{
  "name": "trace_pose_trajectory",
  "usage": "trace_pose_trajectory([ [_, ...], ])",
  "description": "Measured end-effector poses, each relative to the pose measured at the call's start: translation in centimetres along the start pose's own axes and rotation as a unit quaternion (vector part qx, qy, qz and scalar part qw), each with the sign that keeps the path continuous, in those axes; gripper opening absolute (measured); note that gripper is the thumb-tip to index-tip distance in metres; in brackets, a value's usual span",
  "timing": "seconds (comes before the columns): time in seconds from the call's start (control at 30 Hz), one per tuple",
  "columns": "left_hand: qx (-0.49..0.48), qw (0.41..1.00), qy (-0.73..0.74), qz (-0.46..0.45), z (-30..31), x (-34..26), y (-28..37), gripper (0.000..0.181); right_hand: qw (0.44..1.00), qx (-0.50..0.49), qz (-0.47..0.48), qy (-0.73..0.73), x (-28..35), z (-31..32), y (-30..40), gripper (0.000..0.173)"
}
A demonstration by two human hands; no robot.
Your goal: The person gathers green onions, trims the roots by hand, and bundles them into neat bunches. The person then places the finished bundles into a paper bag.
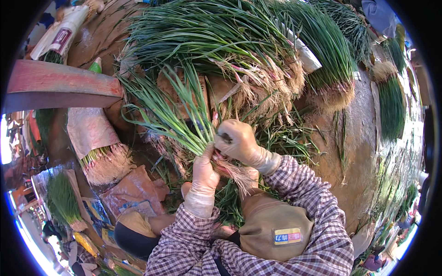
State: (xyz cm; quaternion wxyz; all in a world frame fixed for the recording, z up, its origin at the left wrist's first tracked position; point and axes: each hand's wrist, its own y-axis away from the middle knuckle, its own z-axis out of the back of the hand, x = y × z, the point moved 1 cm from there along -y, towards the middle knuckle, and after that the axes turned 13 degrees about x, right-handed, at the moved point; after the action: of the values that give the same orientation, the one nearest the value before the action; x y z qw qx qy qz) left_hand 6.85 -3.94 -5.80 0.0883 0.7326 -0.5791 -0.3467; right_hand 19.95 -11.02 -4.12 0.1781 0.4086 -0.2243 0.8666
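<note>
Both my hands wear thin cream gloves. My left hand (203,171) grips a small bunch of green garlic (193,136) around its lower stalks, leaves pointing up and left. Long pale roots (238,174) hang out on the right beneath my hands. Against the pinkish stem bases, my right hand (238,140) is curled closed, its fingertips partly hidden. Just beyond my hands lies a large heap of green garlic (221,38), with roots towards the right. Loose stripped leaves (286,134) litter the ground beside my right wrist.
A red-painted wooden beam (65,82) juts in from the left. Below it lies a paper-wrapped garlic bundle (96,138). More bundles stand at the right, one large (328,58) and one farther off (392,100). A crumpled brown sheet (138,189) lies near my left knee.
</note>
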Motion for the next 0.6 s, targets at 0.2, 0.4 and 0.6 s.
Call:
trace_pose_trajectory([
  [0.2, 0.083, 0.993, 0.083, -0.029, -0.9, -4.8, 2.3, 0.019, 0.846, 0.466, -0.127, 0.227, -4.7, 3.9, 3.3, 0.031],
  [0.4, 0.253, 0.906, 0.316, -0.128, -6.3, -12.8, 6.8, 0.03, 0.985, 0.005, 0.026, 0.171, -8.4, 7.1, -7.6, 0.01],
  [0.6, 0.374, 0.888, 0.217, -0.154, -7.2, -14.5, 8.5, 0.034, 0.995, 0.033, -0.036, 0.084, -7.3, 5.1, -6.3, 0.016],
])
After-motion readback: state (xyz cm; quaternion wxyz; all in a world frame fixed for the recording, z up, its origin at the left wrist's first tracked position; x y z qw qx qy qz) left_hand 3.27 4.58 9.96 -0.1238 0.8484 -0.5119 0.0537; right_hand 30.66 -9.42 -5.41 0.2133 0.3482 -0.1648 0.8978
